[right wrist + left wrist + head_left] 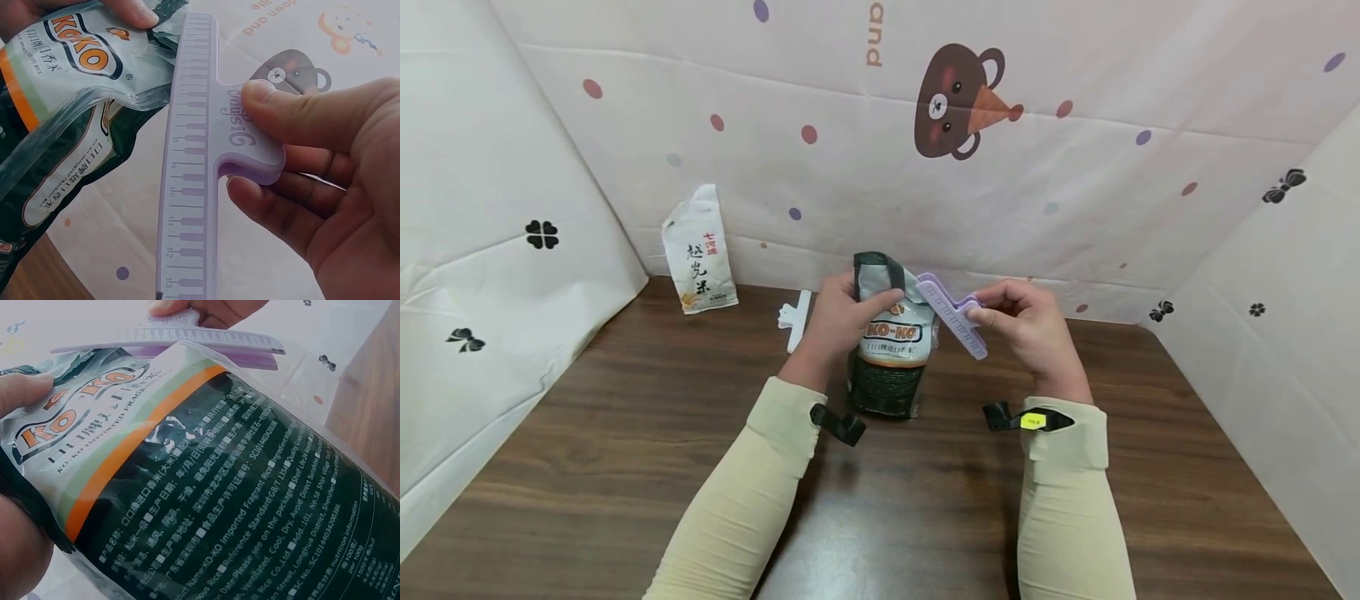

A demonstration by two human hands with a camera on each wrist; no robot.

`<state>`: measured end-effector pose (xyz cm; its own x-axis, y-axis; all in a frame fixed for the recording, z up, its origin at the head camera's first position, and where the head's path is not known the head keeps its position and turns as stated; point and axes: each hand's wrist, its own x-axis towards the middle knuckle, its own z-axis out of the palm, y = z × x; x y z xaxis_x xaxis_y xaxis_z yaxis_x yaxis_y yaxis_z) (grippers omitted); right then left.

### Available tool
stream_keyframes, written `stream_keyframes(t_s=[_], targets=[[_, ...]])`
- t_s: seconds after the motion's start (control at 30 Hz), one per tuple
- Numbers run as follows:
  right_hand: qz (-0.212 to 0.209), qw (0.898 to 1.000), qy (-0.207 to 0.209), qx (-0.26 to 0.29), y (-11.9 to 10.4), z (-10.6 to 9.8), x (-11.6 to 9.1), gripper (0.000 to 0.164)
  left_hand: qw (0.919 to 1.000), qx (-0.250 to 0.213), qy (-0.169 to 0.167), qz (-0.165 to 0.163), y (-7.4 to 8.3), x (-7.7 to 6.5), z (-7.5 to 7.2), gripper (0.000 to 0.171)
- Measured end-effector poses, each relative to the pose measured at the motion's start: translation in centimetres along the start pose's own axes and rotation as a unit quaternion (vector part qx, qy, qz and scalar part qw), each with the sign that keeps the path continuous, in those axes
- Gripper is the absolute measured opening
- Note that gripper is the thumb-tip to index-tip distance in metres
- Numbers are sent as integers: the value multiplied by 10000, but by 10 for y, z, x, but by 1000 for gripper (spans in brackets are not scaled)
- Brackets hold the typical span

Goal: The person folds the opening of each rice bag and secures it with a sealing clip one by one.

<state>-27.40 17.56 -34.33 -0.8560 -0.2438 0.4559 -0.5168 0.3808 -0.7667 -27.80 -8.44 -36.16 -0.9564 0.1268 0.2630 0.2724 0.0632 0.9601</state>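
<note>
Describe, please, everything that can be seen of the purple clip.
The purple clip looks plastic: long double bars, the outer printed with piano keys and numbers, and a lettered tab at the middle. The right hand pinches this tab. In the head view it slants down rightwards, its upper end near the top of the bag; whether it grips that is unclear.

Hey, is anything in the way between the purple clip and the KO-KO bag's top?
Nothing visible stands between the purple clip and the nearest edge of the KO-KO bag. Further across, the left hand, its thumb on the bag's front, might block it.
</note>
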Motion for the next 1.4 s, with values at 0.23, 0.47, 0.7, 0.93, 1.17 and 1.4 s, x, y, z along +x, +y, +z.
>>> stream_keyframes(t_s=[0.23,0.47,0.7,0.93,1.17,1.4], targets=[[73,9999,-68,-122,1,0,-1,19,10000,-13,-3,25,1,0,0,23],[88,9998,-129,-92,1,1,-1,20,10000,-8,-6,6,0,1,0,23],[137,9997,-186,-42,1,3,0,21,9998,8,-90,161,1,0,0,22],[107,9997,-215,-44,-1,6,0,21,9996,-35,-158,250,0,1,0,21],[73,9998,-200,-52,-2,7,0,22,9991,30,-237,351,-1,2,0,22],[-12,9998,-184,24,-2,10,2,20,9990,110,-256,351,-1,1,0,21]])
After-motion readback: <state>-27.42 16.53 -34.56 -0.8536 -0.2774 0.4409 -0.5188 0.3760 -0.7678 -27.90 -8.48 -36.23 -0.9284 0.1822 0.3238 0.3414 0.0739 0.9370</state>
